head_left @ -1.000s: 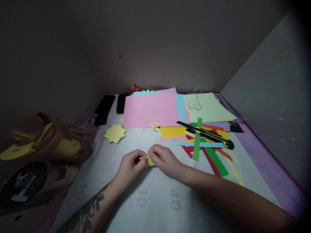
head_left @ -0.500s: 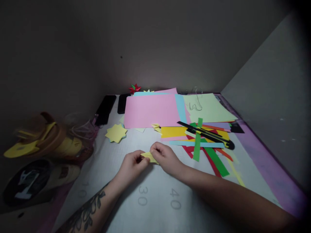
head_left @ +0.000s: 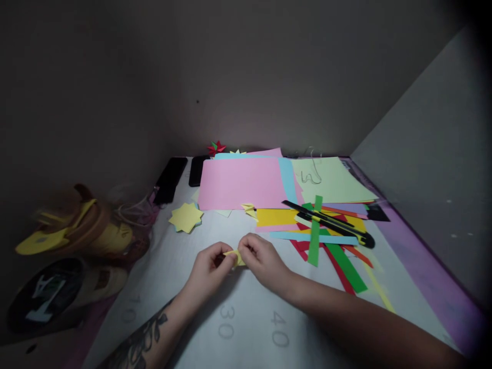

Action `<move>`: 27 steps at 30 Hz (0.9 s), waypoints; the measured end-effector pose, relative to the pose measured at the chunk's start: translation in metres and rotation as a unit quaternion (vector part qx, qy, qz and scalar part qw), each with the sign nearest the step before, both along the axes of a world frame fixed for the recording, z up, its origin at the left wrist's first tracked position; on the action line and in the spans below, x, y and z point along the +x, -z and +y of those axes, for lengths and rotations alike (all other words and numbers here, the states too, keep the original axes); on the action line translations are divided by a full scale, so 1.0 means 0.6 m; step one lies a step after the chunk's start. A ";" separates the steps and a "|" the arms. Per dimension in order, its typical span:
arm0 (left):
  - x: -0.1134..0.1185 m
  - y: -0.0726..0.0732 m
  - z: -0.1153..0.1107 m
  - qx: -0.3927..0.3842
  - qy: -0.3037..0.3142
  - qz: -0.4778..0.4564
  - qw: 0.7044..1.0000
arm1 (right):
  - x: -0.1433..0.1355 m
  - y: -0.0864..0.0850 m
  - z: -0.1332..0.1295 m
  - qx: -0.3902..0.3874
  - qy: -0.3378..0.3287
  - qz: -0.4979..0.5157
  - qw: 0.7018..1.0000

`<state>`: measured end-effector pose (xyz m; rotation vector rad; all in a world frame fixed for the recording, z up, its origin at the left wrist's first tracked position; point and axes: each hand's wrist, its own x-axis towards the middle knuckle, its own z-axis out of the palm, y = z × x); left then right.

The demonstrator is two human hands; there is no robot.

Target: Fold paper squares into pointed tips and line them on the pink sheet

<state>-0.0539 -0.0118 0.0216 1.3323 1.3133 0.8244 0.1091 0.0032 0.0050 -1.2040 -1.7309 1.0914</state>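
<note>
Between my two hands is a small folded piece of yellow paper point(head_left: 239, 258), low over the pale mat point(head_left: 184, 328). My left hand point(head_left: 213, 264) pinches its left end with thumb and fingers. My right hand point(head_left: 261, 259) grips the other end, so the fingers hide much of the paper. Beyond them lies a small folded yellow paper piece point(head_left: 249, 209) at the edge of a pink sheet point(head_left: 240, 182). Off to the left sits a yellow star-shaped stack of paper point(head_left: 186, 217).
Black cutter knives point(head_left: 334, 223) lie across coloured paper strips point(head_left: 314, 236) on the right. A light green sheet point(head_left: 330, 179) is behind them. Two black phones point(head_left: 171, 177) lie at the back left, near a red paper star point(head_left: 217, 147). Containers point(head_left: 96, 230) stand along the left edge.
Less of the yellow paper shows between my hands, which have drawn slightly closer together. The whole view has shifted, with things on the mat appearing a little lower.
</note>
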 end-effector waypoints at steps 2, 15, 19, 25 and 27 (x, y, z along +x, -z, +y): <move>-0.001 -0.002 0.000 0.002 -0.020 0.001 1.000 | -0.003 0.000 -0.003 0.004 -0.010 -0.005 1.000; -0.016 -0.004 0.011 -0.001 -0.066 -0.002 0.998 | 0.011 0.003 0.002 -0.044 0.029 0.076 0.996; -0.009 -0.003 0.001 0.012 0.039 0.043 0.998 | 0.003 -0.004 -0.001 -0.048 -0.032 0.068 0.996; -0.033 -0.006 0.019 0.059 -0.047 0.082 0.994 | 0.009 0.007 0.012 -0.083 0.015 0.105 0.991; -0.050 -0.006 0.030 0.083 -0.090 0.086 0.989 | 0.016 0.015 0.021 -0.111 0.026 0.130 0.985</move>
